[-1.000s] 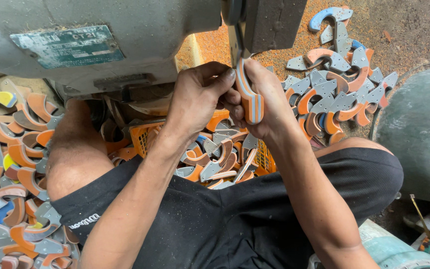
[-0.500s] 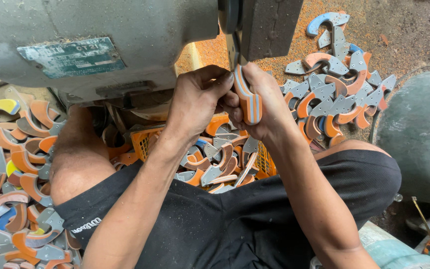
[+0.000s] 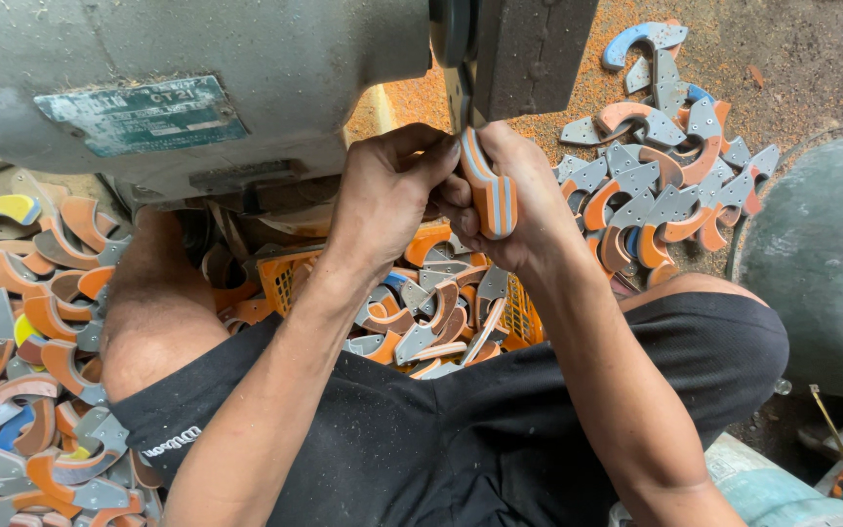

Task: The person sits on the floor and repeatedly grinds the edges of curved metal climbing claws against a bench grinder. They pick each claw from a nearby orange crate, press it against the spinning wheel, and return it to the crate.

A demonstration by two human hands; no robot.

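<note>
Both hands at the grinder

Left hand and right hand pinch an orange-grey curved piece, seemingly touching the grinding wheel.

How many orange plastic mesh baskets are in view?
1: the orange plastic mesh basket sits between the person's knees, below the left hand and right hand, which grip an orange-and-grey curved piece. Others may be hidden.

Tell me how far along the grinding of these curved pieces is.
Done: cannot tell; loose piles lie at the right and left. In hand: left hand and right hand press one orange-and-grey striped piece to the grinder wheel. Left: the orange basket between the knees holds many pieces.
</note>
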